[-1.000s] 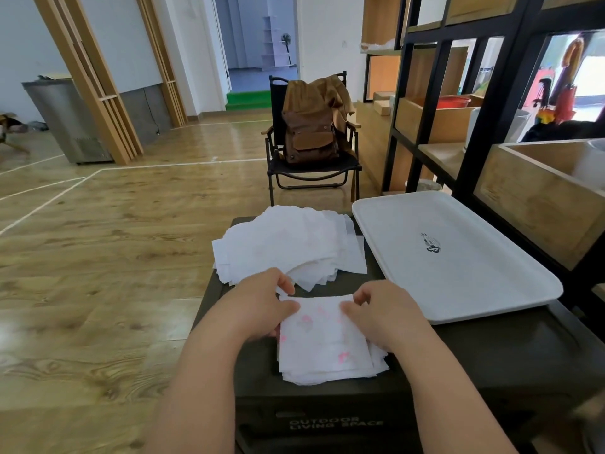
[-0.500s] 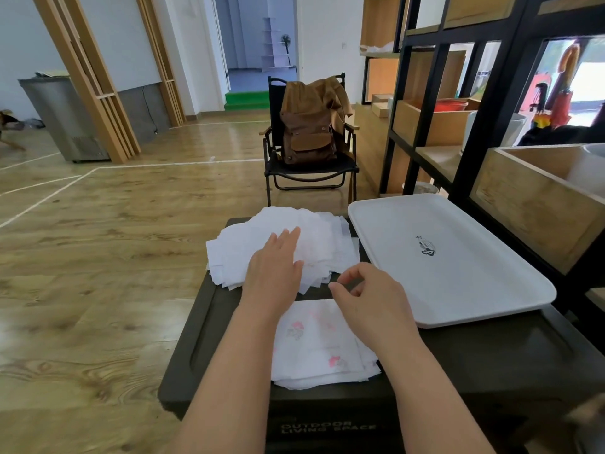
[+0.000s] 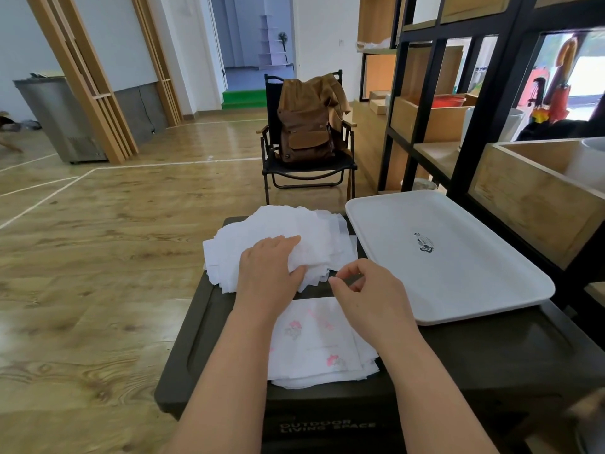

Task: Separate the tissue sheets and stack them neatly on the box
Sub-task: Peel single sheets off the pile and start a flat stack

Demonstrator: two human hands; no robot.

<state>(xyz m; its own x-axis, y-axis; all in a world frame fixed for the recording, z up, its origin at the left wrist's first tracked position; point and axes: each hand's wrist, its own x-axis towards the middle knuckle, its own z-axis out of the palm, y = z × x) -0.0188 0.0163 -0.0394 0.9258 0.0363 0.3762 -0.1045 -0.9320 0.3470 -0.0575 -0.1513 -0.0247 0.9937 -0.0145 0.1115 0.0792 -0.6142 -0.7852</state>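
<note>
Both forearms bare, no sleeves; hands (image 3: 271, 267) (image 3: 373, 293) bare, without gloves, rings or watch.

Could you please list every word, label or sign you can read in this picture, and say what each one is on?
"OUTDOOR LIVING SPACE": pale letters on the near front face of the dark box.
The small dark logo on the white tray: too small to read.
The pink prints on the near tissue stack: pictures, with no legible words.
</note>
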